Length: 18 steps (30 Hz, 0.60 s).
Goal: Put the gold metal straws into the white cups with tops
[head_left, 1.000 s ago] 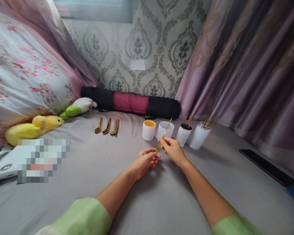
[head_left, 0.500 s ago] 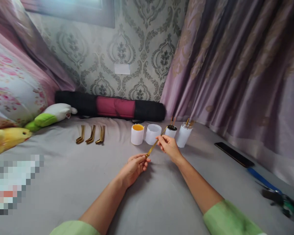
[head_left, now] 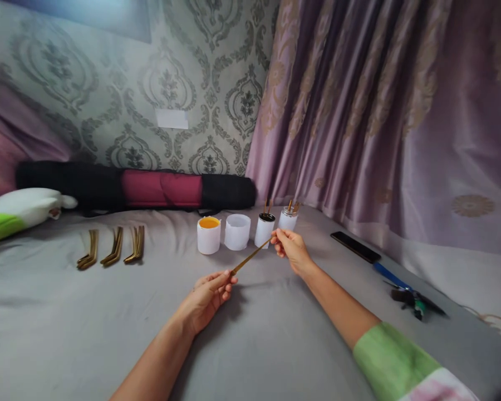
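Note:
A slender golden-brown strip [head_left: 250, 258] stretches slantwise between my hands, low over the grey sheet; its exact kind is unclear. My left hand [head_left: 211, 295] pinches its near end between thumb and fingers. At the far, thinner end, the fingertips of my right hand [head_left: 290, 248] are closed on it. Just behind my right hand stand a white container with a dark inside [head_left: 265, 228] and a clear-rimmed white jar [head_left: 288, 219], both with thin sticks poking out. To their left are an empty-looking white cup [head_left: 237, 233] and a white cup with orange-yellow contents [head_left: 209, 236].
Three small bundles of bent golden strips [head_left: 112, 248] lie at the left. Along the wall rests a black and maroon roll [head_left: 161, 188], with a plush toy [head_left: 23, 209] beside it. A phone [head_left: 354, 247] and a blue-handled tool [head_left: 392, 275] lie at the right.
The view has turned right, so things appear further left. My hands are further apart along the strip; my right hand has slid to its far tip.

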Tool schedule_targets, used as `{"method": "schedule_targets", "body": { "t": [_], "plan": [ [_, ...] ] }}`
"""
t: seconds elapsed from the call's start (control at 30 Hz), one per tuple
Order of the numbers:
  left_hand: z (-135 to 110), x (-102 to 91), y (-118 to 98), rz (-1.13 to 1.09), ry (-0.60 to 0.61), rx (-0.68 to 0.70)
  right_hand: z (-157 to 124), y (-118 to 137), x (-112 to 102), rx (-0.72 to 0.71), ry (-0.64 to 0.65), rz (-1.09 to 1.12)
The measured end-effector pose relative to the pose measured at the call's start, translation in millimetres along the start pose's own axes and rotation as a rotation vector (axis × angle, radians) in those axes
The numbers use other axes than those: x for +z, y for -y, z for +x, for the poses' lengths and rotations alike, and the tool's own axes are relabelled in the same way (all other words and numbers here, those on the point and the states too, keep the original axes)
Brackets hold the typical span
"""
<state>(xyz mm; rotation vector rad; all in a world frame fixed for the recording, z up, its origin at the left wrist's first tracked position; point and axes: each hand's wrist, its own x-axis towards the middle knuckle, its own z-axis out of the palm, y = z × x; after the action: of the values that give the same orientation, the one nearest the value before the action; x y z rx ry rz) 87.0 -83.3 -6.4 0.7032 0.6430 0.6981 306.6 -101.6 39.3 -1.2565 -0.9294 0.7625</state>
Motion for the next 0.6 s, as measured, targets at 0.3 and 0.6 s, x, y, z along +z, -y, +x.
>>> {"method": "schedule_targets", "body": {
  "t": [0.3, 0.6],
  "plan": [
    [0, -0.1, -4, -0.061, -0.027, 0.003, -8, 8, -4, 0.055, -0.049, 0.081],
    [1, -7.0, -8, -0.194, -0.051, -0.026, 25, 84, -55, -0.103, -0.224, -0.029]
  ]
}}
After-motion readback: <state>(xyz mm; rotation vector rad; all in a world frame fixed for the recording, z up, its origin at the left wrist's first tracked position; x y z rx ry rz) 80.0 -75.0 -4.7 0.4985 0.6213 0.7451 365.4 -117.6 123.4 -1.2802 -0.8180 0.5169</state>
